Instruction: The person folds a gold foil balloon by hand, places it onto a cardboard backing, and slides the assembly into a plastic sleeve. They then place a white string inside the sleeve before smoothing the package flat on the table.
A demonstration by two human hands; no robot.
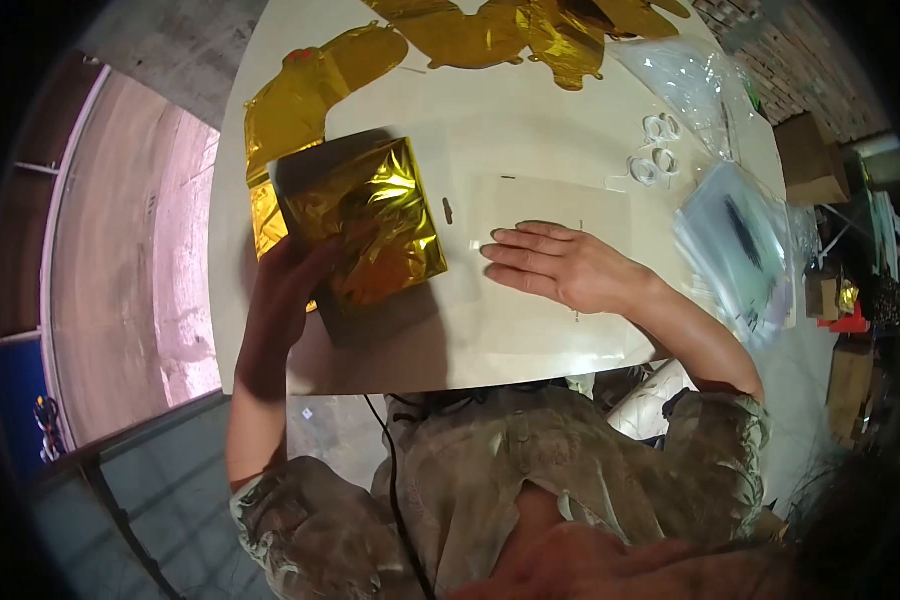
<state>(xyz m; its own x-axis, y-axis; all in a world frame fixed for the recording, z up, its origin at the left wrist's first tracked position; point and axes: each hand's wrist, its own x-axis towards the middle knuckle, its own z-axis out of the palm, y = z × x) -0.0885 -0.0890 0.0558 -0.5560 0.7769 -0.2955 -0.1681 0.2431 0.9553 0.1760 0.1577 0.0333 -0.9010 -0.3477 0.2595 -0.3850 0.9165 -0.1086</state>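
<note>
My left hand (288, 285) holds a folded foil piece (370, 220) on the table (530, 130). To its right, my right hand (560, 265) lies flat on a sheet (550, 200). Foil balloons (490, 30) lie behind, plastic bags (735, 240) farther right.

Your clothing, seen from the head camera

You wear a loose, crumpled olive-and-cream patterned short-sleeved shirt (530, 470); its sleeves end above the elbows, leaving both forearms bare. A thin black cable (395, 500) runs down the shirt's front, left of its middle.
</note>
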